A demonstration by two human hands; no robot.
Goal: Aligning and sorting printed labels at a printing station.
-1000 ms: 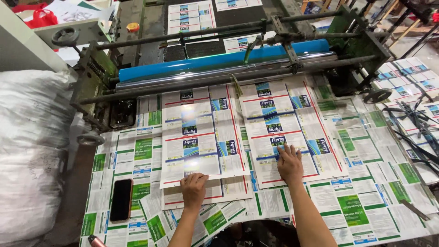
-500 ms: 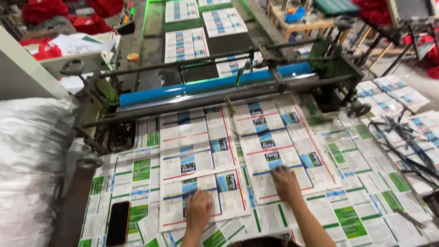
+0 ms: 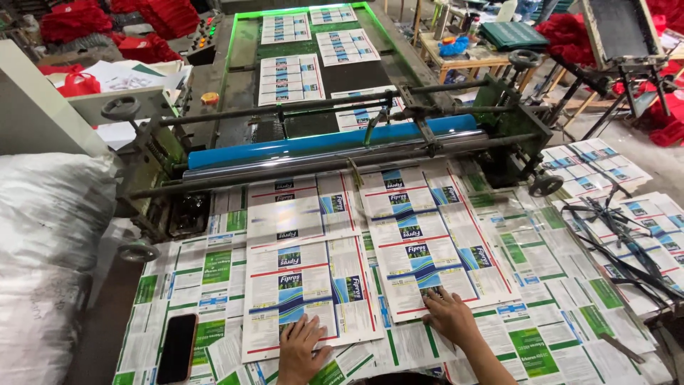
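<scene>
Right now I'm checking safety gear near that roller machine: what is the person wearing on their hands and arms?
Nothing that shows. The left hand and right hand are both bare: no gloves, rings, watch or wristband visible. The forearms in view are uncovered too, with no sleeve reaching them. Where the arms leave the bottom of the picture, what is worn higher up cannot be seen.

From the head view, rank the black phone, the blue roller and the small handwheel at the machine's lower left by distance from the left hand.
1. black phone, left of the left hand.
2. small handwheel, up-left.
3. blue roller, far ahead.
</scene>
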